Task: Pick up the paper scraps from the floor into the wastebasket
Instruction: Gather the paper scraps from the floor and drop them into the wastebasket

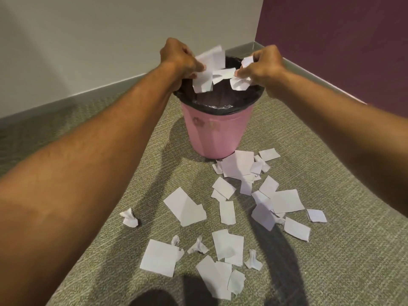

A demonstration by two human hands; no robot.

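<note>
A pink wastebasket (217,133) with a black liner stands on the carpet in the room's corner. Both my hands hover over its mouth. My left hand (178,58) grips flat white paper scraps (209,62) above the left rim. My right hand (262,62) pinches crumpled white scraps (239,82) above the right rim. One loose piece (221,75) hangs between the two hands over the opening. Several white paper scraps (234,206), flat and crumpled, lie scattered on the floor in front of the basket.
Grey-green carpet (110,151) covers the floor. A white wall with a grey skirting board runs along the left, a purple wall (342,40) on the right. A dark shape, perhaps my foot (154,298), shows at the bottom edge.
</note>
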